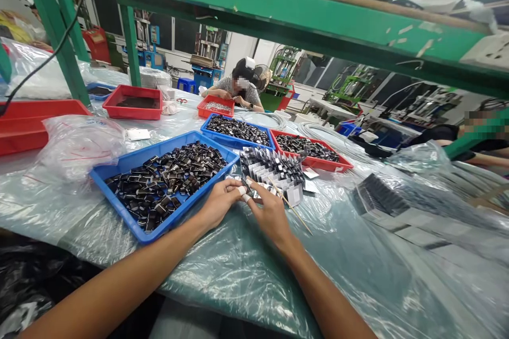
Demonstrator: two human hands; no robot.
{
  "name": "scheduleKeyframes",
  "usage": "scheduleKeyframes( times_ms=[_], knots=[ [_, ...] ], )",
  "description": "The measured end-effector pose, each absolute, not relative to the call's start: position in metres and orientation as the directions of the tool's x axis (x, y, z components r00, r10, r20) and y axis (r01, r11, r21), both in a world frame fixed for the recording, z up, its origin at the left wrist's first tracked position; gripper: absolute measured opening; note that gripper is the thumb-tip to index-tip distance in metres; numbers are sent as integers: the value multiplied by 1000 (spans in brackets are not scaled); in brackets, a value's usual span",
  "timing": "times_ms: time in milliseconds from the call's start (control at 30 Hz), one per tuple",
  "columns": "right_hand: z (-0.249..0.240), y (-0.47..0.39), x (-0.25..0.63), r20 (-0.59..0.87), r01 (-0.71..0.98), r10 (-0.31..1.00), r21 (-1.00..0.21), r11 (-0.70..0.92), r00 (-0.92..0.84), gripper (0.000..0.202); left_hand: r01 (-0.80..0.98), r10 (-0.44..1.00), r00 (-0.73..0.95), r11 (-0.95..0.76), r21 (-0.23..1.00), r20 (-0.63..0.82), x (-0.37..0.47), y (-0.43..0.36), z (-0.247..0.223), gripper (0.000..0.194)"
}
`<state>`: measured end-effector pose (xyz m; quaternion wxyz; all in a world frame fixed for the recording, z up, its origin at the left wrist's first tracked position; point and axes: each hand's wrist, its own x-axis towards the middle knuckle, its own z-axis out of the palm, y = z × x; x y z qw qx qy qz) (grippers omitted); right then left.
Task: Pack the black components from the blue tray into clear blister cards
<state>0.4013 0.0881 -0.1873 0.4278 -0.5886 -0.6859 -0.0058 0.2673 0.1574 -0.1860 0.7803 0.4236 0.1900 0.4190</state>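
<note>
My left hand (221, 200) and my right hand (271, 215) meet at the front of the work table, fingertips closed together around a small black part (248, 185). Its exact kind is too small to make out. White coverings wrap some fingertips. Just left of my hands stands a blue tray (119, 210) of loose black parts with metal pieces. Right behind my fingers, small black parts (278, 165) with pale pieces are lined up in close rows. A thin wooden stick (298, 215) slants beside my right hand; whether it touches the hand I cannot tell.
Farther back are a second blue tray (270, 143) and a red tray (342, 166), both filled with black parts. Wrapped stacks (401, 217) lie at right, plastic bags (81, 143) at left. A green beam (278, 5) crosses overhead. Across the table a person (238, 87) bends over a red tray.
</note>
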Motion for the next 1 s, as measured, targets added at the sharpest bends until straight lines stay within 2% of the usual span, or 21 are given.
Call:
scheduleKeyframes(
  times_ms=[133, 233, 333, 500, 600, 700, 800, 867, 933, 1000],
  knots=[
    [-190, 87, 399, 640, 910, 763, -254, 327, -96, 40, -463, 827, 560, 266, 846, 46, 268, 161, -190, 33],
    [-187, 85, 396, 598, 928, 788, -195, 317, -144, 46, -439, 826, 562, 269, 857, 29, 269, 163, -192, 32],
    [-185, 83, 396, 579, 913, 802, -233, 333, -145, 52, -435, 812, 584, 283, 855, 28, 269, 164, -193, 32],
    [-183, 81, 401, 525, 725, 849, -607, 326, 58, 48, -435, 810, 583, 246, 866, 63, 267, 166, -195, 30],
    [-184, 83, 405, 492, 631, 861, -710, 312, 128, 43, -396, 812, 579, 197, 897, 77, 265, 166, -194, 26],
    [-187, 86, 413, 523, 720, 846, -626, 301, 102, 39, -362, 813, 576, 167, 917, 79, 265, 164, -191, 23],
    [-189, 86, 422, 587, 876, 810, -396, 276, 11, 40, -363, 833, 546, 141, 921, 87, 269, 163, -190, 22],
    [-187, 83, 429, 605, 916, 795, -291, 276, -47, 39, -373, 864, 498, 135, 918, 75, 273, 164, -190, 21],
    [-181, 81, 438, 639, 918, 769, -294, 268, -20, 34, -383, 900, 432, 124, 915, 59, 275, 165, -191, 20],
    [-172, 87, 444, 666, 870, 736, -428, 244, 121, 30, -391, 923, 380, 102, 915, 60, 276, 167, -192, 20]
  ],
)
